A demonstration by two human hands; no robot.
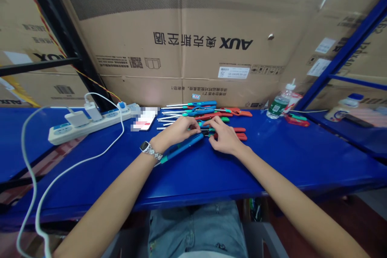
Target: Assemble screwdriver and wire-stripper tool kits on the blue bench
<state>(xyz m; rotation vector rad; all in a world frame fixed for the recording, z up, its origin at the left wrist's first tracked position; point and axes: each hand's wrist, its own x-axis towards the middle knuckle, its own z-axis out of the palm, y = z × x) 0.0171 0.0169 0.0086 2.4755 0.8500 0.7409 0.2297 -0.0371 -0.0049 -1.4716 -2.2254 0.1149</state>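
Note:
Both hands are over a row of long-nosed lighters lying on the blue tabletop. My left hand (pixel 183 128) is closed, thumb and fingertips pinched beside a dark part; what it pinches is too small to make out. My right hand (pixel 223 137) is bent around the middle of a red lighter (pixel 239 130), whose handle sticks out to the right. Another red handle (pixel 242 137) lies just below it. Nearest me, a blue lighter (pixel 184 148) rests at a slant below my left hand. Blue lighters (pixel 205 103) and an orange-red one (pixel 242 113) lie behind.
A white power strip (pixel 90 125) with chargers and cables lies left, beside a phone (pixel 146 119). At right stand a water bottle (pixel 275 107), a red item (pixel 298 120) and a blue-capped bottle (pixel 343 107). Large cardboard (pixel 187 60) backs the table (pixel 211 173).

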